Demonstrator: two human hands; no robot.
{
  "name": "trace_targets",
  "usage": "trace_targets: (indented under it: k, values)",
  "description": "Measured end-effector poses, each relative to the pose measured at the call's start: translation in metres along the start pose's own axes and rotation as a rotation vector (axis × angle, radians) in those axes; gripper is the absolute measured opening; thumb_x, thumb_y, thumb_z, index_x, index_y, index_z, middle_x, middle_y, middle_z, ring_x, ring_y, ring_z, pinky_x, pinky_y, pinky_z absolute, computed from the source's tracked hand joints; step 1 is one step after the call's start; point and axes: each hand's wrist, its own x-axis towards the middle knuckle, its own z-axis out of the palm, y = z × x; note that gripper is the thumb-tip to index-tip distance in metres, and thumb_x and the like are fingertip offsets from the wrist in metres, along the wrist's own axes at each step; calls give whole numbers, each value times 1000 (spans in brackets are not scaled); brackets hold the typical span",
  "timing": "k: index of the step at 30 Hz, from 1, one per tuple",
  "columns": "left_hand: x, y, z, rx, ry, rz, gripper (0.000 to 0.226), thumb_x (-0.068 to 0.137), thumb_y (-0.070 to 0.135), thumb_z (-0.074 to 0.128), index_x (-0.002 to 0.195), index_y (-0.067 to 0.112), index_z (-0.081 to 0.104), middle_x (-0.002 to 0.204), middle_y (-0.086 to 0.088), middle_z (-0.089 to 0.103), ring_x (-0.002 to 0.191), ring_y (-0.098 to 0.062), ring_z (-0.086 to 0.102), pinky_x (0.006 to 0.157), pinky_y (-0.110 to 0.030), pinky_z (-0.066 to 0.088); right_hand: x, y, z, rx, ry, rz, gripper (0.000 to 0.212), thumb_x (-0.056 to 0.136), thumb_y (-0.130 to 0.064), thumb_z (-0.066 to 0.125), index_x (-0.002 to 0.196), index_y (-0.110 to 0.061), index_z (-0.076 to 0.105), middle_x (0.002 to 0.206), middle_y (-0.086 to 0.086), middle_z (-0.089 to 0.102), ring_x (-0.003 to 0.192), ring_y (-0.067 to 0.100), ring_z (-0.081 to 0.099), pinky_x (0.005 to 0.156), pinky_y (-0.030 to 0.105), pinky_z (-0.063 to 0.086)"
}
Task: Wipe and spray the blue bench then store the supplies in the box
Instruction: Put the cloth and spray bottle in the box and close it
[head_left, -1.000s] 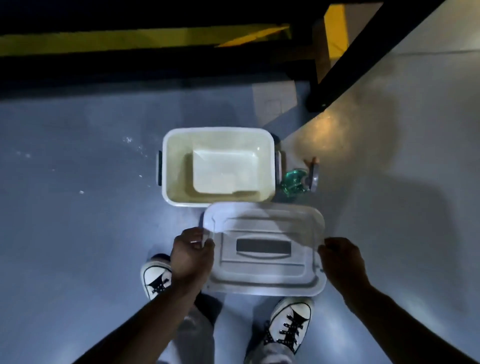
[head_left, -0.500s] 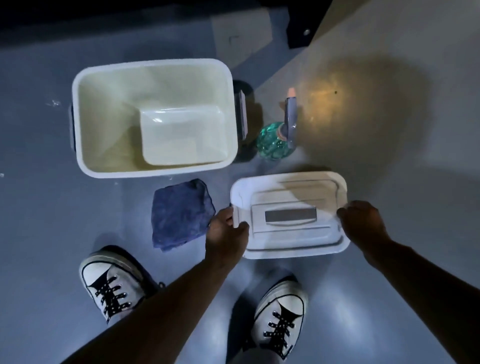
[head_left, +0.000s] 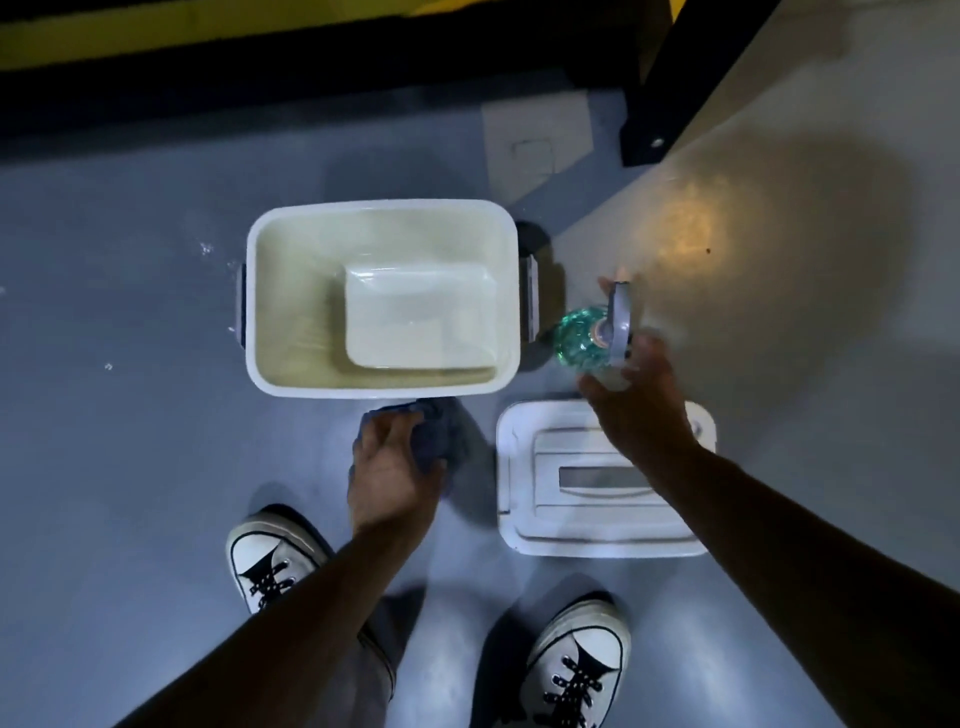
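I look down at the grey-blue floor (head_left: 130, 467), and both supplies are being picked up at once. My left hand (head_left: 392, 467) is closed on the crumpled blue cloth (head_left: 447, 426), which lies on the floor just near of the open white plastic box (head_left: 382, 387). My right hand (head_left: 636, 400) reaches over the far edge of the white rectangular lid (head_left: 597, 530) and curls around the green transparent spray bottle with the grey trigger head (head_left: 584, 338). This bottle stands on the floor just right of the box. The right fingers are blurred, so I cannot tell if the grip is already firm.

The box holds only a smaller white tray (head_left: 415, 317) on its bottom. The lid lies flat on the floor, near and right of the box.

I judge this is the start: I collect the supplies before I go to the bench, which I cannot make out clearly here. The next move calls for a firm hold on the bottle neck, then lifting both things together, keeping the bottle upright and clear of the box wall.
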Motion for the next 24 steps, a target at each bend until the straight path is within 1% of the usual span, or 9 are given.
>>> trace_targets:
  k: [2, 5, 7, 9, 13, 18, 21, 23, 24]
  values:
    - [9, -7, 6, 88, -30, -22, 73, 76, 38, 76, 142, 30, 45, 141, -1, 40, 129, -29, 43, 101, -47, 49, 10, -4, 10, 17, 32, -46, 69, 74, -27, 83, 133, -14, 51, 121, 6, 61, 107, 23, 63, 93, 39, 58]
    - [18, -19, 22, 192, -43, 6, 78, 75, 42, 77, 142, 30, 40, 138, -4, 40, 127, -30, 42, 95, -48, 52, 17, 4, 19, 2, 97, -141, 65, 80, -17, 82, 137, -15, 50, 124, 3, 55, 112, 21, 58, 103, 40, 52]
    - [23, -25, 28, 224, -15, 42, 65, 79, 31, 73, 137, 27, 44, 133, -7, 44, 123, -31, 44, 84, -46, 54, 22, 8, 19, 61, 139, -161, 60, 80, -18, 82, 133, -23, 54, 123, 0, 59, 111, 17, 60, 102, 41, 53]
    - [31, -27, 24, 217, 9, 58, 47, 84, 23, 68, 128, 23, 51, 126, -7, 49, 116, -31, 46, 70, -41, 48, 25, 10, 17, 79, 150, -152, 59, 78, -24, 82, 131, -32, 57, 121, -3, 64, 109, 14, 64, 100, 40, 55]
    - [27, -26, -3, 123, -40, 95, 37, 81, 17, 63, 117, 24, 55, 117, -4, 52, 110, -30, 48, 72, -42, 48, 15, 1, 3, 73, 144, -131, 55, 74, -32, 82, 125, -34, 61, 118, -6, 68, 106, 12, 67, 95, 40, 59]
    - [-17, -3, -59, -69, -63, 125, 23, 82, 30, 63, 105, 31, 59, 108, 3, 54, 102, -26, 55, 78, -44, 53, -22, -33, -27, -60, 185, -123, 46, 75, -36, 80, 116, -25, 64, 117, 3, 66, 100, 21, 66, 85, 36, 57]
    - [-47, 17, -105, -255, -47, 159, 24, 78, 27, 55, 101, 32, 61, 105, 9, 55, 98, -15, 59, 82, -31, 51, -52, -63, -47, -59, 234, -164, 33, 77, -28, 83, 102, -23, 62, 108, 5, 63, 102, 28, 63, 85, 32, 48]
    - [-60, 34, -139, -405, -13, 150, 30, 75, 14, 58, 99, 32, 62, 104, 8, 59, 92, -7, 62, 77, -17, 49, -71, -85, -58, -36, 252, -169, 33, 76, -27, 85, 97, -28, 59, 108, 9, 64, 103, 29, 62, 84, 31, 45]
    - [-62, 42, -156, -454, 4, 141, 33, 76, 7, 61, 98, 33, 63, 103, 7, 61, 89, -6, 64, 75, -17, 50, -78, -94, -62, -31, 250, -177, 33, 76, -27, 85, 98, -27, 60, 110, 10, 64, 101, 27, 62, 83, 29, 43]
